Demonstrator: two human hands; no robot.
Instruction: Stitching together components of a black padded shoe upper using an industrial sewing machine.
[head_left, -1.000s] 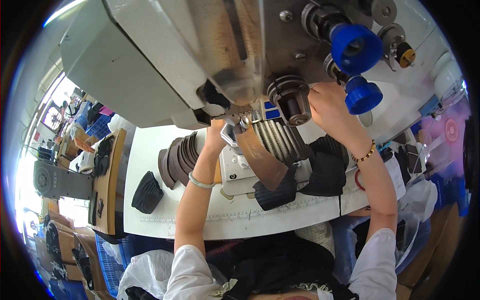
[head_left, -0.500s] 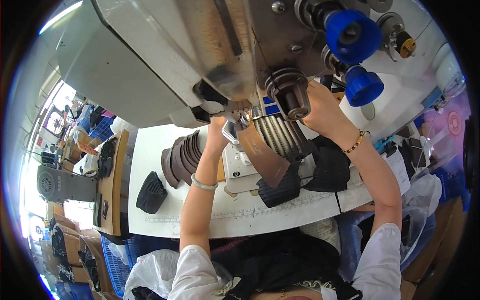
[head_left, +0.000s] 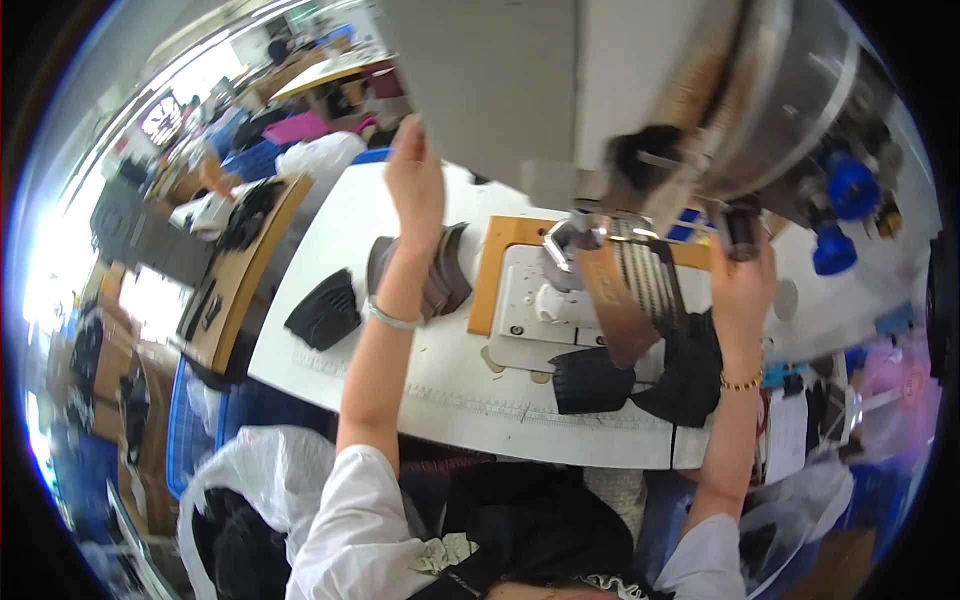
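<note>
Both hands raised at sewing machine (head_left: 600, 90).
Left hand (head_left: 415, 185) open against casing; right hand (head_left: 742, 285) closed on knob (head_left: 738, 225).

Brown strap (head_left: 615, 300) — flat under the sewing machine head (head_left: 600, 90) — beside black ribbed pieces (head_left: 640, 375).

Glossy metal machine head (head_left: 790, 110); matt white table (head_left: 330, 290); brown strip (head_left: 620, 310), possibly leather.

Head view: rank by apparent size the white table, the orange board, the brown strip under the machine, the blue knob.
1. white table
2. orange board
3. brown strip
4. blue knob

The knob sits closer to the camera, so its true size against the strip is unsure.
</note>
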